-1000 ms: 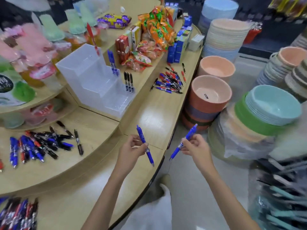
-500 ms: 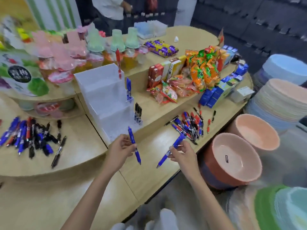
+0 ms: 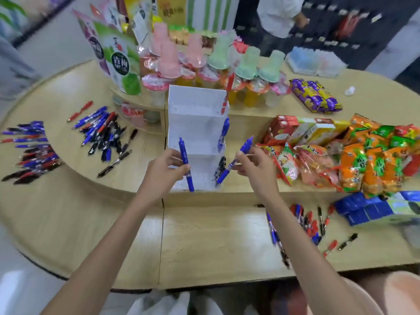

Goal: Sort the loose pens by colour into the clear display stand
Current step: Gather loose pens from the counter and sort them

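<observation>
Two hands, the left hand [image 3: 164,171] and the right hand [image 3: 254,165], each grip one blue pen: one [image 3: 185,163] left, one [image 3: 238,159] right. Between them stands one clear stand [image 3: 195,114] holding one red pen [image 3: 228,92], one blue pen [image 3: 223,134] and a few black pens [image 3: 220,165], too blurred to count.

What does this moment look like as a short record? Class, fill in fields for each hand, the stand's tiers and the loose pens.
left hand: grips a blue pen, upright, in front of the stand
right hand: grips another blue pen, tilted
clear display stand: stepped
top tier: red pen
middle tier: blue pens
bottom tier: black pens
loose pens: mixed heaps left and right
</observation>
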